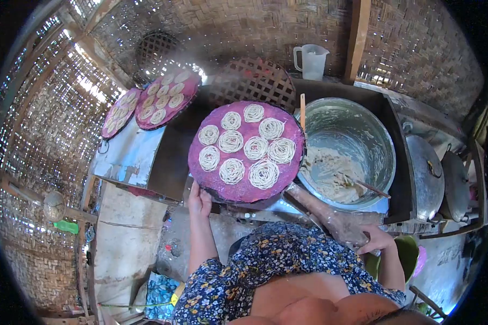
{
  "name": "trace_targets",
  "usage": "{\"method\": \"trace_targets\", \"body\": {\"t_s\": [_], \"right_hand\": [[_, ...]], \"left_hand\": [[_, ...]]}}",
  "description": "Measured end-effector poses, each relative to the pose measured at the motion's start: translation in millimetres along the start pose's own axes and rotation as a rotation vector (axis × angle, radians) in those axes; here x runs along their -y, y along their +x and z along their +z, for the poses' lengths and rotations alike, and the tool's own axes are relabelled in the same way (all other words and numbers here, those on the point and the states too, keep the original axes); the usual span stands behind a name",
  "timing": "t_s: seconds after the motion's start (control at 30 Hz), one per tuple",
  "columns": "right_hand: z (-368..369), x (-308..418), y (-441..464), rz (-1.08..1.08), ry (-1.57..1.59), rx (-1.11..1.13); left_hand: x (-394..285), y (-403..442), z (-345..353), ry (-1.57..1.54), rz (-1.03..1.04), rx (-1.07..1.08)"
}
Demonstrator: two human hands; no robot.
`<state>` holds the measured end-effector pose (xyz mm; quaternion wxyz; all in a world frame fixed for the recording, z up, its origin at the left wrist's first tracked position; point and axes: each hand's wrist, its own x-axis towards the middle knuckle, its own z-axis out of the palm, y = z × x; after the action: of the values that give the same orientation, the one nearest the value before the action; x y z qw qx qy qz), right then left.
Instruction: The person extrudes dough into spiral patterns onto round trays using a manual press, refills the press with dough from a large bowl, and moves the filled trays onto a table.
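Note:
A round tray [238, 187] with a pink-purple surface bears several white coils of noodle-like strands. My left hand [200, 201] grips its lower left rim, fingers partly hidden beneath. To the right, a thick wooden bar [328, 211] slants from beside the tray toward my body. My right hand [375, 239] is curled around the bar's near end. Beside the tray stands a large metal basin [387, 146] with pale, wet dough [331, 170] at its bottom and smears up its wall. A stick [373, 189] leans out over the basin's near rim.
Two more pink trays with white coils, one nearer [168, 99] and one farther left [119, 114], lean at the back left. A woven lattice tray [255, 81] stands behind. A plastic jug [312, 62] sits by the wall. Metal lids [424, 173] lean at the right.

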<state>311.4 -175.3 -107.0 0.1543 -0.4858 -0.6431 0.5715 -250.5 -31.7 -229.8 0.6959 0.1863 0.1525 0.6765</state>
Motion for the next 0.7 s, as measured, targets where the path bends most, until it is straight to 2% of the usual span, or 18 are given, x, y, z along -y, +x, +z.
{"method": "trace_targets", "body": {"t_s": [0.03, 0.13, 0.2, 0.27, 0.37, 0.47, 0.6, 0.7], "right_hand": [[2.3, -4.9, 0.7, 0.055, 0.018, 0.019], [3.4, -10.2, 3.8, 0.154, 0.054, 0.058], [6.9, -12.8, 7.6, 0.182, 0.038, 0.072], [10.7, -17.1, 12.8, 0.189, -0.022, 0.075], [24.1, -38.0, 26.2, 0.135, -0.097, 0.030], [45.0, -66.4, 53.6, 0.164, -0.336, -0.088], [70.3, -58.9, 94.5, 0.075, -0.505, -0.222], [82.3, -85.1, 129.3, -0.115, -0.685, -0.302]], "left_hand": [[6.9, -0.1, 22.6, 0.125, 0.045, -0.208], [18.3, -8.0, 101.1, 0.150, 0.110, -0.371], [12.8, -12.0, 79.3, 0.084, 0.020, -0.159], [18.4, -7.8, 73.3, 0.113, -0.020, -0.054], [28.6, -0.7, 64.4, 0.145, -0.039, -0.108], [32.6, -1.2, 60.7, 0.108, -0.007, -0.127], [32.9, -5.4, 81.1, 0.158, 0.038, -0.129], [31.6, -1.0, 71.1, 0.164, 0.054, -0.194]]}}
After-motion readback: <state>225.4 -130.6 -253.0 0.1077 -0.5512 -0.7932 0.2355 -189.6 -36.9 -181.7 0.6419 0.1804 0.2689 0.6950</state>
